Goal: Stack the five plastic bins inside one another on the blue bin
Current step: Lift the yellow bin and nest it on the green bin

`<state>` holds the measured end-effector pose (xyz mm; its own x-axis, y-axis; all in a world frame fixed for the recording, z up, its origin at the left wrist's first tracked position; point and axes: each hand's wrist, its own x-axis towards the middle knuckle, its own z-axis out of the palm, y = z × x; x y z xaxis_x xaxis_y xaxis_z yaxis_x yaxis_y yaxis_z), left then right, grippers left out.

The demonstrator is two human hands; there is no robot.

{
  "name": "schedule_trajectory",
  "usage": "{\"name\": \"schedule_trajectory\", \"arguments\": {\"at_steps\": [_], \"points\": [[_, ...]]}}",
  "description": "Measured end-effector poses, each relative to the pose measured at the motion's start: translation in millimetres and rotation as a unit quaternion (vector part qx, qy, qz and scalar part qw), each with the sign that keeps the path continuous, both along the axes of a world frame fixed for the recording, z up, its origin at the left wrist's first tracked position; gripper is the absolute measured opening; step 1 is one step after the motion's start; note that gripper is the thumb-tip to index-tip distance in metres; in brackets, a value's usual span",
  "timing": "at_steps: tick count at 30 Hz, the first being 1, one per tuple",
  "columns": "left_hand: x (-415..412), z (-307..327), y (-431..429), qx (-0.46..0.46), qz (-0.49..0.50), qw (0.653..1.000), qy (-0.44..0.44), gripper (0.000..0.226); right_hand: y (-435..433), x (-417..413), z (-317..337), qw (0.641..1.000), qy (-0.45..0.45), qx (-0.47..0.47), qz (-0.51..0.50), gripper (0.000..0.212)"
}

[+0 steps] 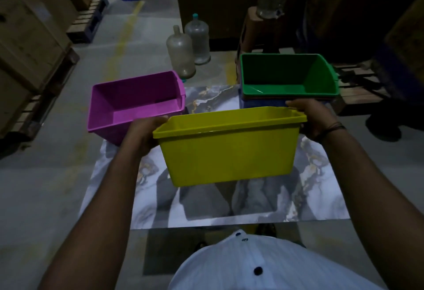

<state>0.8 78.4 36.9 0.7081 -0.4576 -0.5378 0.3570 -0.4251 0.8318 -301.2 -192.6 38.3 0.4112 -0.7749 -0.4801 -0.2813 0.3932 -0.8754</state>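
Holding yellow bin point(229, 152) up off the marble-patterned table point(321, 186), over its middle, one hand at each short end. Left hand point(143, 135) wrapped on the left end under the rim, fingers point(160, 119) curled over the lip; right hand point(314, 117) clamped on the right end, fingers point(296, 105) hooked over the far right corner of the rim; both closed tight on the bin, not spread. Bin level, opening up, clear of the tabletop. Stack at the table's far right corner: green bin point(289, 76) nested on top, rims of other bins showing just beneath, blue bin point(263, 104) at the bottom, mostly hidden; exact count under green hard to tell, looks like one more between. Purple bin point(135, 104) loose at the far left corner, overhanging the left edge, apart from the stack. Judging progress: roughly halfway or a bit past. Left to do: yellow into green, then purple on top.
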Motion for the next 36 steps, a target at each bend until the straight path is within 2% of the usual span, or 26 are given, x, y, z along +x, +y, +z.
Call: {"name": "schedule_trajectory", "arguments": {"at_steps": [2,7,10,13,16,18,23,25,27,29,33,36], "points": [[0.6,6.8,-5.7,0.006,0.004,1.000,0.018,0.018,-6.9,-2.9,6.2,1.000,0.000,-0.009,-0.004,0.012],[-6.3,14.6,-16.8,0.022,0.005,1.000,0.013,0.017,-12.3,-5.7,11.3,0.998,0.004,-0.055,-0.025,0.022],[-8.1,7.3,-19.0,-0.014,0.018,1.000,-0.003,0.027,-11.7,-8.7,15.0,0.992,0.003,-0.121,-0.032,0.039],[-14.7,3.5,-20.4,-0.025,-0.007,1.000,-0.003,0.023,-7.4,-16.2,16.4,0.986,0.010,-0.163,-0.024,0.034],[-23.6,-2.3,-19.2,-0.033,-0.052,0.996,-0.059,0.025,0.7,-24.4,11.4,0.963,0.044,-0.266,-0.020,0.026],[-26.4,-12.3,-17.0,-0.040,-0.056,0.991,-0.111,0.035,10.6,-28.3,10.3,0.944,0.057,-0.325,-0.005,0.014],[-42.0,-25.7,-10.6,-0.094,-0.063,0.971,-0.210,0.053,23.2,-44.1,-4.8,0.919,0.046,-0.392,0.009,0.039],[-45.3,-29.0,-8.5,-0.123,-0.066,0.963,-0.232,0.071,25.5,-50.7,-10.9,0.910,0.053,-0.410,0.024,0.030],[-45.2,-31.1,-8.5,-0.140,-0.059,0.959,-0.239,0.088,26.5,-56.6,-16.8,0.905,0.056,-0.420,0.032,0.030],[-47.8,-28.9,-10.4,-0.158,-0.061,0.953,-0.250,0.083,25.8,-61.0,-20.8,0.904,0.053,-0.423,0.027,0.037],[-51.0,-21.5,-17.8,-0.165,-0.040,0.949,-0.264,0.053,22.4,-65.6,-16.7,0.915,0.032,-0.402,-0.014,0.051],[-51.1,-16.0,-27.3,-0.173,-0.024,0.950,-0.259,0.041,19.2,-66.4,-11.5,0.930,-0.005,-0.361,-0.065,0.042]]}}
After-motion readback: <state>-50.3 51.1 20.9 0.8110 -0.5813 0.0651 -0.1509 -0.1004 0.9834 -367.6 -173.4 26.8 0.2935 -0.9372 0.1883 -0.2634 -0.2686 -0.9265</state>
